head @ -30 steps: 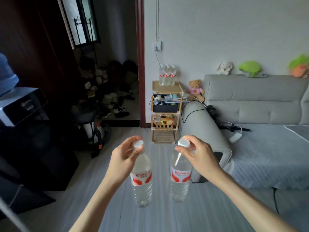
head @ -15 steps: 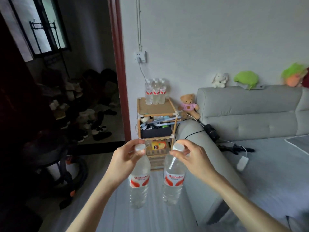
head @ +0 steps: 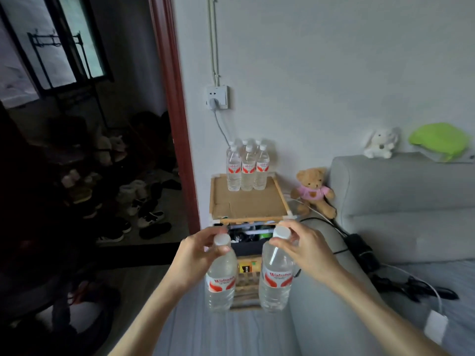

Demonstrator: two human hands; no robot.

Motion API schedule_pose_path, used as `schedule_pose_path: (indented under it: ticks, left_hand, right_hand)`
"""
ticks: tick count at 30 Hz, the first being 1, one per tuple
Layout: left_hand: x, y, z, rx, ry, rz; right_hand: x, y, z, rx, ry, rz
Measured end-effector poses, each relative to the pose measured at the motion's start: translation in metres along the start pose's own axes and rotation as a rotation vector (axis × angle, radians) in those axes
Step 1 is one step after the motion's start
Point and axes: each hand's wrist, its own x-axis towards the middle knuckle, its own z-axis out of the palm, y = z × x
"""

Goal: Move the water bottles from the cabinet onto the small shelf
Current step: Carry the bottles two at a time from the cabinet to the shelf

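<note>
The left hand (head: 199, 255) pinches the neck of a clear water bottle (head: 221, 281) just under its white cap, fingers curled round it, and the bottle hangs upright below the hand. The right hand (head: 305, 249) holds a second bottle (head: 276, 280) the same way, fingertips closed round the neck beneath the cap. The two bottles hang side by side, near each other but apart, each with a red and white label. Just beyond both hands stands the small shelf (head: 248, 204), its flat top largely bare. At the far edge of that top, against the wall, a group of bottles (head: 247, 165) stands upright, packed close together. To the right of the right hand a teddy bear (head: 314, 192) sits beside the grey sofa (head: 401, 201).
</note>
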Motion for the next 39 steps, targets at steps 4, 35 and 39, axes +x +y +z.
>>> schedule_pose_path:
  ticks: [4,35,39]
  left_hand:
    - [0.069,-0.001,0.006,0.055,0.059,0.010]
    - [0.461,-0.095,0.020,0.063,-0.028,-0.086]
    - [0.471,-0.099,0.027,0.056,-0.010,-0.112]
  right_hand:
    - [0.075,0.020,-0.005,-0.034,-0.021,-0.058]
    - [0.430,0.149,0.100,-0.018,-0.112,0.028]
    - [0.435,0.159,0.106,0.058,-0.137,0.027]
